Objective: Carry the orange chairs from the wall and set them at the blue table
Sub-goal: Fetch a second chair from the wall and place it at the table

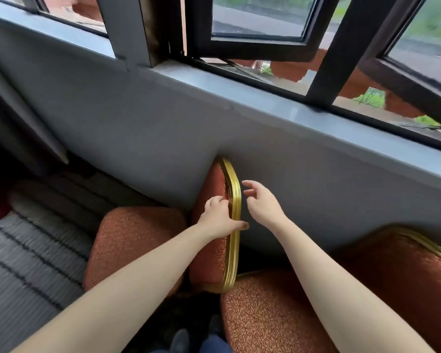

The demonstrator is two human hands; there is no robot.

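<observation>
Two orange patterned chairs with gold metal frames stand against the grey wall below a window. The left chair [127, 240] has its backrest [214, 250] turned edge-on to me. My left hand [220, 217] grips the gold top rail of that backrest, fingers on the cushion side and thumb across the rail. My right hand [261, 202] hovers just right of the rail, fingers spread and relaxed, holding nothing. The second chair [273, 317] sits at the lower right, its backrest [402, 266] near the wall. The blue table is out of view.
The grey wall [143, 138] and its sill [278, 105] run close behind the chairs, with an open dark-framed window [255, 47] above. Striped grey carpet [31, 250] covers the floor to the left. My feet [196, 337] show at the bottom.
</observation>
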